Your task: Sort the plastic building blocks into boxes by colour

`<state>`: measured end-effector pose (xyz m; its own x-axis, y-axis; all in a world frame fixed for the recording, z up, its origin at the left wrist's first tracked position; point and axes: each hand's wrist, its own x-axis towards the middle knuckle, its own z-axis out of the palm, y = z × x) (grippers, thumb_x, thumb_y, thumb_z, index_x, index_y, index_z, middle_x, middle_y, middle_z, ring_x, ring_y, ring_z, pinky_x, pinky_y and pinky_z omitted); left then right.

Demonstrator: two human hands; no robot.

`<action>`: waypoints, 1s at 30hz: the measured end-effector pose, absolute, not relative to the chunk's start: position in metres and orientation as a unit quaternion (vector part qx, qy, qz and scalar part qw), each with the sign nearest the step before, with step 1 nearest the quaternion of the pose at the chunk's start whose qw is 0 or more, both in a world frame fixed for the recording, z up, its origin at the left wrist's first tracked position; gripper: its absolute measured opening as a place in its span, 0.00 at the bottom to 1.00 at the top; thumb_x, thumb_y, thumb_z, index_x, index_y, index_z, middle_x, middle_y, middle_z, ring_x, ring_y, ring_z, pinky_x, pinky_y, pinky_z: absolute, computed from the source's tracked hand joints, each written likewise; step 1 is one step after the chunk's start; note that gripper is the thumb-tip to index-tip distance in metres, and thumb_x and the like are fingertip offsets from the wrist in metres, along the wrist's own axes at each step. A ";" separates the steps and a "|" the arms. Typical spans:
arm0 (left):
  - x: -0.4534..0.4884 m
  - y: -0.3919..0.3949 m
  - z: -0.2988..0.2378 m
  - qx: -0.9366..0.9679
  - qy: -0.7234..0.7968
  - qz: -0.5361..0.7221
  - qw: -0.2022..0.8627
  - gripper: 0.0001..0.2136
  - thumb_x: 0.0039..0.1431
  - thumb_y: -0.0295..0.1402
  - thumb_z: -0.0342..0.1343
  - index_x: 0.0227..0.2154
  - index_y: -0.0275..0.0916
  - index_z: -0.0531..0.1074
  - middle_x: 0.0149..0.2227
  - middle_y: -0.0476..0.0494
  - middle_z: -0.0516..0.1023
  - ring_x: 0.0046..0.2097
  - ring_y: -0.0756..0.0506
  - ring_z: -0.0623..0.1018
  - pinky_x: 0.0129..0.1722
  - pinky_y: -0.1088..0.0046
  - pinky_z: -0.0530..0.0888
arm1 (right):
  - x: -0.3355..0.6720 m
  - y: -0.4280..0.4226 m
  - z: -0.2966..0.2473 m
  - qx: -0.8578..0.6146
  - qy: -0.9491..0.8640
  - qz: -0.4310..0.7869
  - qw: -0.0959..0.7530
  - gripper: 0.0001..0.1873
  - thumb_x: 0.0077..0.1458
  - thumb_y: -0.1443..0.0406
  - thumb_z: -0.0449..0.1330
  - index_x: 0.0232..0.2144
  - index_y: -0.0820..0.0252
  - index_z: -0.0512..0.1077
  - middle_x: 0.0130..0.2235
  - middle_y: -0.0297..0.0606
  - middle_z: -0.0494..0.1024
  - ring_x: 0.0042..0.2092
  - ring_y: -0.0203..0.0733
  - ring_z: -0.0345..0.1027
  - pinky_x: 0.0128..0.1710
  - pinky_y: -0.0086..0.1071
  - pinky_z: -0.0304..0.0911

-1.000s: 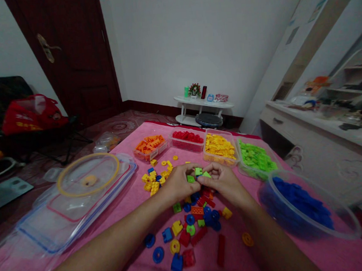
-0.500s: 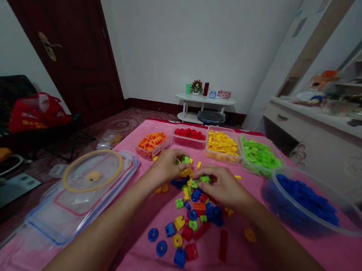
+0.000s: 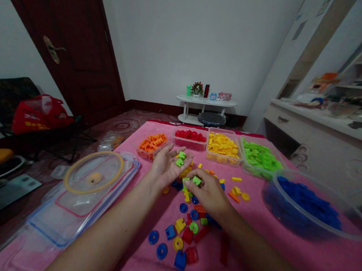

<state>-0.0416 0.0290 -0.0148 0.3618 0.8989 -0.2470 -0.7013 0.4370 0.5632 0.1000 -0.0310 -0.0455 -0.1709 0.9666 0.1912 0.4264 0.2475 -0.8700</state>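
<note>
My left hand point(image 3: 167, 165) is turned palm up above the pink cloth point(image 3: 137, 222), fingers spread, with green bricks point(image 3: 180, 159) lying in the palm. My right hand point(image 3: 206, 192) is just below it, fingers pinched on a green brick point(image 3: 196, 179). Under and around both hands lies a loose pile of mixed bricks point(image 3: 188, 226) in blue, red, yellow, orange and green.
Behind the hands stand tubs of orange bricks point(image 3: 152, 144), red bricks point(image 3: 190, 137), yellow bricks point(image 3: 222, 145) and green bricks point(image 3: 259, 156). A round bowl of blue bricks point(image 3: 309, 209) is at the right. Stacked clear lids point(image 3: 85, 189) lie at the left.
My left hand turned palm up and opened with green bricks on it. My right hand moved left toward it holding a green brick. More loose bricks show at the right of the pile.
</note>
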 end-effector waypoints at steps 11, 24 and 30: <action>-0.007 -0.023 -0.015 0.719 0.305 0.488 0.391 0.18 0.62 0.41 0.42 0.37 0.37 0.75 0.43 0.41 0.75 0.46 0.44 0.72 0.50 0.67 0.67 | 0.091 -0.032 -0.040 -0.270 -0.100 0.773 0.566 0.10 0.57 0.62 0.47 0.32 0.57 0.66 0.26 0.32 0.72 0.24 0.34 0.66 0.18 0.24 0.61; -0.012 -0.024 -0.013 0.772 0.319 0.479 0.270 0.17 0.64 0.39 0.40 0.51 0.41 0.67 0.53 0.44 0.69 0.55 0.45 0.67 0.55 0.66 0.62 | 0.170 -0.002 0.002 -0.269 -0.113 0.696 0.656 0.15 0.59 0.61 0.43 0.33 0.63 0.66 0.31 0.42 0.73 0.25 0.32 0.64 0.15 0.20 0.57; -0.014 -0.016 -0.017 0.748 0.355 0.481 0.289 0.18 0.65 0.39 0.39 0.48 0.39 0.69 0.50 0.44 0.71 0.53 0.46 0.68 0.54 0.67 0.63 | 0.273 0.065 0.034 -0.486 -0.110 0.464 0.733 0.12 0.60 0.64 0.40 0.32 0.58 0.61 0.27 0.34 0.66 0.29 0.34 0.65 0.25 0.26 0.67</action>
<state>-0.0138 -0.0160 -0.0173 0.2843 0.8090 0.5145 0.2533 -0.5810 0.7735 0.2729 0.0654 0.0337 0.5458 0.7863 -0.2896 -0.5723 0.0974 -0.8142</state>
